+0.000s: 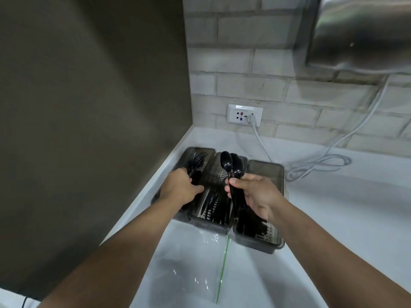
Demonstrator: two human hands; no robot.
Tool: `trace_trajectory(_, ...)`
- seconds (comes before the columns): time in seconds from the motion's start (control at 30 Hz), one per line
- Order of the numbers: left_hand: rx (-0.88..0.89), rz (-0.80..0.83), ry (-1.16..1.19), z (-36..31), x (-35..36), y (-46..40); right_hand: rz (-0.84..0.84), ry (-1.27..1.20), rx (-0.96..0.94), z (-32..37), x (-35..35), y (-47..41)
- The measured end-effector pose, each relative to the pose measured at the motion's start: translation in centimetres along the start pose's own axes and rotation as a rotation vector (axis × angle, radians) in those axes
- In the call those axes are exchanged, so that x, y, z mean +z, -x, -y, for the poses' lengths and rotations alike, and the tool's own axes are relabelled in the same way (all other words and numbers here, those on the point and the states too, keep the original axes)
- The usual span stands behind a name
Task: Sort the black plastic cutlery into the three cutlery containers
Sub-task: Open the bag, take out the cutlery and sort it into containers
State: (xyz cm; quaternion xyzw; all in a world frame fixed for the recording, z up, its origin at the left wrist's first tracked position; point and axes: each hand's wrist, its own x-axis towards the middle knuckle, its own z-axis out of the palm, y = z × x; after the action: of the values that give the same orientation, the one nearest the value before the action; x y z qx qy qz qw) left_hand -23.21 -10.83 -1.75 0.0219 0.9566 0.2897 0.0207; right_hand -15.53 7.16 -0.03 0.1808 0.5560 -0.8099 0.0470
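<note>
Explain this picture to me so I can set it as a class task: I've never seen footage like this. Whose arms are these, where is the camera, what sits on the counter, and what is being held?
There is no machine here: a person wears a camera on the head, looking down at their own arms.

On the white counter stand three dark cutlery containers side by side: the left container, the middle container and the right container. A clear plastic bag lies in front of them.

The left hand grips a bunch of black forks over the left container. The right hand grips black spoons, bowls pointing away.

Behind, a cable runs to a wall socket.
</note>
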Motion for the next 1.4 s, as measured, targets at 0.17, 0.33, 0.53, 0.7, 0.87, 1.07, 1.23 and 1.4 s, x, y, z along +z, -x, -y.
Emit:
trace_trajectory(0.17, 0.018, -0.027, 0.062, -0.9, -1.2, -0.4, -0.068, -0.036, 0.004, -0.4, 2.0, -0.5)
trace_trajectory(0.33, 0.033, -0.128, 0.042, -1.2, -3.5, -1.2, -0.181, -0.031, -0.012, -0.9, 4.4, -2.8)
trace_trajectory(0.53, 0.058, -0.204, 0.055, 0.0, -5.2, -2.1, -0.265, 0.093, 0.033, -1.9, 8.5, -7.3)
trace_trajectory(0.7, 0.049, -0.193, 0.101, 0.6, -5.7, -2.2, -0.247, 0.225, 0.062, -2.6, 10.6, -9.5)
trace_trajectory(0.87, 0.048, -0.161, 0.169, 1.0, -5.8, -2.2, -0.145, 0.199, 0.141, -1.7, 10.9, -9.0)
trace_trajectory(1.07, 0.033, -0.129, 0.282, 0.9, -5.2, -1.6, -0.170, 0.091, 0.158, -0.8, 9.4, -7.6)
trace_trajectory(1.23, 0.009, -0.047, 0.400, 0.8, -3.8, -1.1, -0.138, 0.049, 0.089, -0.2, 7.7, -5.4)
trace_trajectory(1.4, -0.079, 0.282, 0.753, 0.6, -3.1, 0.3, -0.118, 0.053, 0.024, 0.1, 6.2, -3.3)
